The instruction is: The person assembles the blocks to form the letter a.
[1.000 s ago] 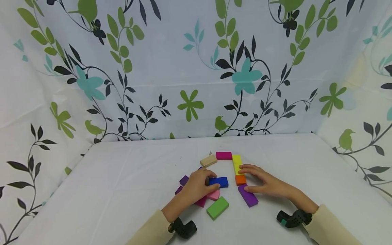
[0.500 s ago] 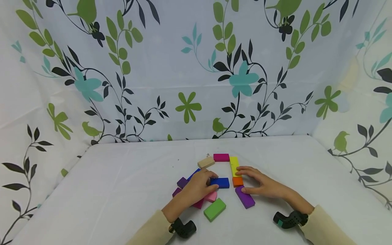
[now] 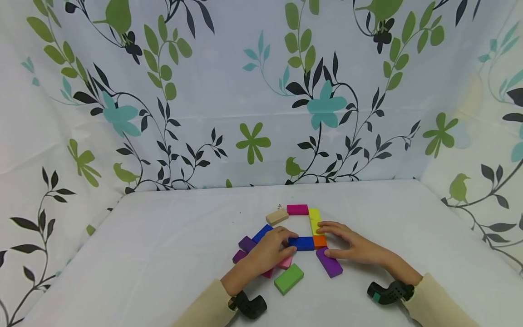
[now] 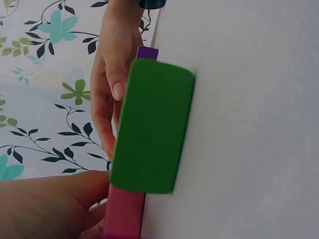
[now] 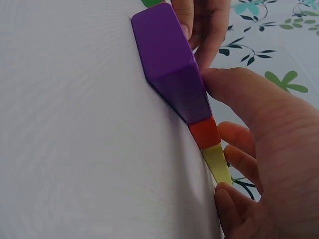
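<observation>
Near the middle of the white table, my left hand (image 3: 267,256) pinches the left end of a flat blue block (image 3: 302,244) between thumb and fingers. That block's right end meets the small orange block (image 3: 320,241). My right hand (image 3: 355,245) lies to the right with its fingers spread: the fingertips touch the yellow block (image 3: 314,219) and the thumb rests at the top end of a purple block (image 3: 329,263). In the right wrist view, purple block (image 5: 174,64), orange block (image 5: 205,133) and yellow block (image 5: 218,162) line up beside the fingers.
A magenta block (image 3: 297,209) tops the yellow one, with a tan block (image 3: 277,216) to its left. A green block (image 3: 289,279) lies in front. Another blue block (image 3: 262,232), a second purple block (image 3: 247,244) and a pink block (image 3: 285,262) surround the left hand, partly hidden.
The left hand has slid the blue block rightward until it meets the orange block. The right hand stays on the yellow and purple blocks; the view shifts slightly.
</observation>
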{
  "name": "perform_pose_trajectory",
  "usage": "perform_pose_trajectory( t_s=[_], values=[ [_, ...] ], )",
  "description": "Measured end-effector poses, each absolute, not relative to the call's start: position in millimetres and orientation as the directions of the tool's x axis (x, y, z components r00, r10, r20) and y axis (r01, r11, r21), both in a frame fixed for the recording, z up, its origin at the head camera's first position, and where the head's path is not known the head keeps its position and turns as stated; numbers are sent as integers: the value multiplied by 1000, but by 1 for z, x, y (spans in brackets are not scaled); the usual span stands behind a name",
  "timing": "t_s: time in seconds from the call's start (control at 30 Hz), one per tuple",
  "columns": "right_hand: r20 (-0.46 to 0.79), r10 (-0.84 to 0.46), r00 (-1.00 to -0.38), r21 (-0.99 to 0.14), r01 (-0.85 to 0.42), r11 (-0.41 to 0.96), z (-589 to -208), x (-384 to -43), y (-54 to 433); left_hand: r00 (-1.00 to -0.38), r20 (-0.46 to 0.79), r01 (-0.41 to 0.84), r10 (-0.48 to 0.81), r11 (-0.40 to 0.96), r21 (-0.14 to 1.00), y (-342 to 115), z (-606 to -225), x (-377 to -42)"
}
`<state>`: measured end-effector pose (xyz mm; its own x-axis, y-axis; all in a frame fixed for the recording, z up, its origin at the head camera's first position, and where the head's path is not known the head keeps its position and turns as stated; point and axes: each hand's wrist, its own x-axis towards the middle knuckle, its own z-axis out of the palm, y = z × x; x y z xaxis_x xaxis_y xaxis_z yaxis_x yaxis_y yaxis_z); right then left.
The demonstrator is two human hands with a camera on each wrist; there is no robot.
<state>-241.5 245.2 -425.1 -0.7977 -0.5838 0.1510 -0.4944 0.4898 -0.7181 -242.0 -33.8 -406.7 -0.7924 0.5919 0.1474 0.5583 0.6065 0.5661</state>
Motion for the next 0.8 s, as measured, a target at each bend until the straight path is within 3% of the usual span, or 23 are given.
perform_pose_trajectory(
  t_s=[0.8],
  values=[
    [143, -577, -804, -720, -485, 497, -424, -241, 244, -779, 174, 577, 603, 580, 575, -35, -411, -242]
  ],
)
